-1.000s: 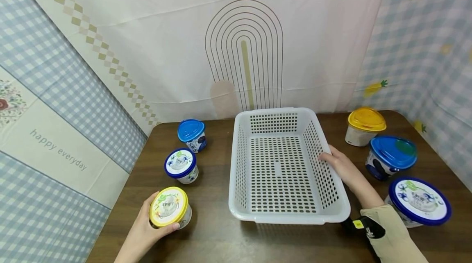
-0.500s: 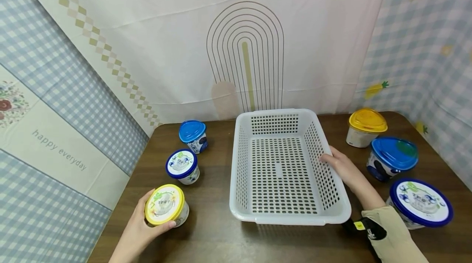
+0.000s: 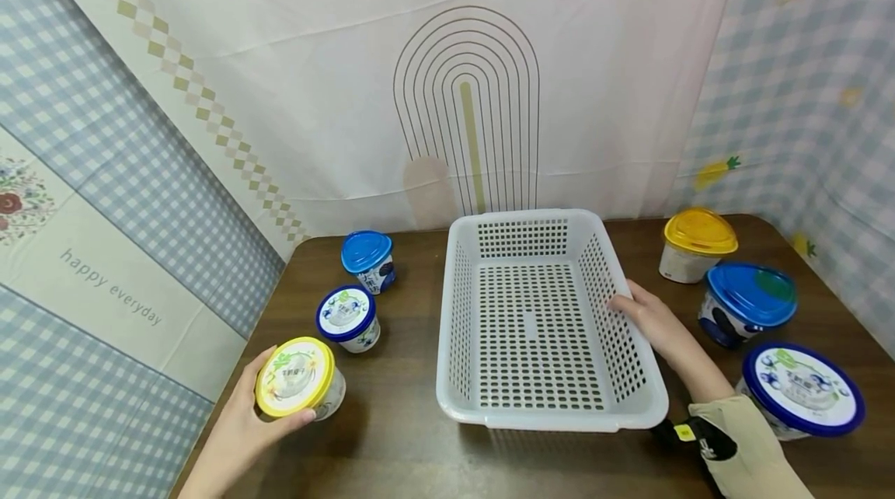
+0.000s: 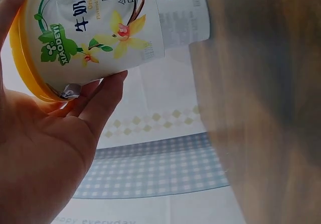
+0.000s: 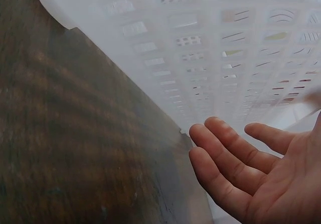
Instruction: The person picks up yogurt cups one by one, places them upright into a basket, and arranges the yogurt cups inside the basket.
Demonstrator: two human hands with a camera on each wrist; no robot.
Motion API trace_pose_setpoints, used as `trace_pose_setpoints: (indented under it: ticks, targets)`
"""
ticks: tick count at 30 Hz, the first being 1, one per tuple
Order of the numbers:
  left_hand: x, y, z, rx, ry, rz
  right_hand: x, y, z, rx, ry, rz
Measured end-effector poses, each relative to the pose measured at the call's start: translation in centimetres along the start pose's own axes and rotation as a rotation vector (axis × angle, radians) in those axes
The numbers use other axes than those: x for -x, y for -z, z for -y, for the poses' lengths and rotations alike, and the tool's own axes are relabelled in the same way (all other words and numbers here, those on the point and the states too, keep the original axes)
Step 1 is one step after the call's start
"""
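My left hand (image 3: 245, 421) grips a yellow-lidded pudding tub (image 3: 297, 378), thumb on its near side and fingers around the far side. The left wrist view shows the tub's printed wall (image 4: 95, 28), tilted and above the wood, with yellow flowers on the label. My right hand (image 3: 657, 324) holds the right side of a white plastic basket (image 3: 552, 417), its thumb over the rim onto the inner wall. In the right wrist view, the other fingers (image 5: 230, 169) lie outside the basket's perforated wall (image 5: 165, 58). Nothing lies in the basket.
Left of the basket stand a dark-blue-lidded tub (image 3: 346, 312) and a blue-lidded tub (image 3: 367, 250). Along the right side are a yellow-lidded tub (image 3: 699, 231), a blue-lidded tub (image 3: 751, 293) and a dark-blue-lidded tub (image 3: 804, 390). Patterned cloth (image 3: 336, 95) hangs behind the table.
My left hand has carried the yellow-lidded pudding tub leftward and slightly up in the view, away from the basket. My right hand and the basket have stayed put.
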State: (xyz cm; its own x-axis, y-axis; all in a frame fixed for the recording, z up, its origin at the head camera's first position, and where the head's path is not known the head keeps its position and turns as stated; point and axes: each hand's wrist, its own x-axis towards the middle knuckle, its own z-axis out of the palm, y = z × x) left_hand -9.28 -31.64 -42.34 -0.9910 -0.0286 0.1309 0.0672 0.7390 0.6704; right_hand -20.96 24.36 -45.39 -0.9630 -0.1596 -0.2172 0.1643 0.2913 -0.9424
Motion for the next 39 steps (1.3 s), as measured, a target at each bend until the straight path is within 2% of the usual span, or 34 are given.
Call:
trace_pose_setpoints:
  ticks: [8,13,21,28,32,39]
  targets:
    - [-0.6,1.4,-0.5,0.007,-0.068,-0.028,0.0,0.2,0.1,-0.004,-0.005,-0.002]
    - [-1.0,2.2,-1.0,-0.016,-0.075,-0.050,0.0,0.3,0.1,-0.005,-0.006,-0.006]
    - [-2.1,4.1,-1.9,-0.029,-0.061,-0.029,0.1,0.0,-0.4,-0.005,-0.011,-0.017]
    - [-3.1,5.1,-1.9,-0.003,-0.108,-0.041,0.0,0.0,-0.3,-0.010,-0.013,-0.017]
    - [-3.3,5.8,-2.2,0.003,-0.068,-0.019,0.0,-0.2,-0.2,-0.004,-0.015,-0.025]
    - [-4.6,6.8,-2.7,0.032,-0.115,-0.026,0.1,-0.2,-0.1,-0.002,-0.015,-0.034]
